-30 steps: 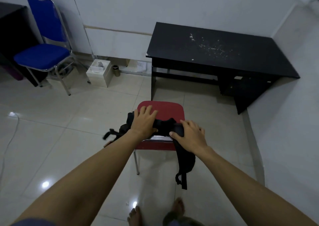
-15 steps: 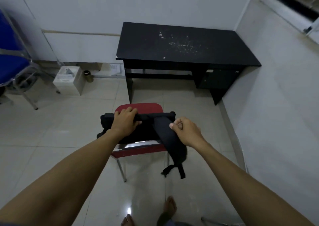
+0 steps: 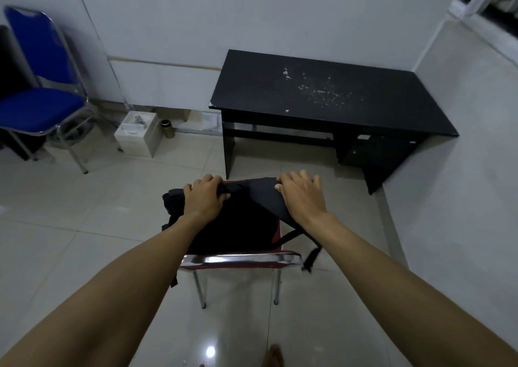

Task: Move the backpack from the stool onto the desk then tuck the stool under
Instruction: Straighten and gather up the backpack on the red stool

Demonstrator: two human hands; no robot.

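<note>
— Two hands were logged on the item. Entry one?

— Left hand (image 3: 206,197): fingers curled and clenched over the top edge of the black backpack (image 3: 238,223), at the pack's ten o'clock corner.

— Entry two?

— Right hand (image 3: 301,197): palm down on the padded shoulder strap (image 3: 266,195) at the pack's one o'clock corner, fingers bent over its far edge. Whether it truly gripped or only pressed could not be told.

— Location of the backpack?

— It lay on the red seat of the stool (image 3: 241,260), covering nearly all of it; a thin strap (image 3: 311,257) hung off the stool's three o'clock side, another off the nine o'clock side.

— And the desk?

— Black desk (image 3: 322,95), at twelve to one o'clock from the stool, against the wall, apart from the stool; pale scuffs marked its top.

— Other stock?

— Blue chair (image 3: 39,97) at ten o'clock; white box (image 3: 137,132) on the floor at eleven o'clock, a small dark canister (image 3: 167,128) just beside it. One bare foot (image 3: 273,357) showed at six o'clock.
</note>
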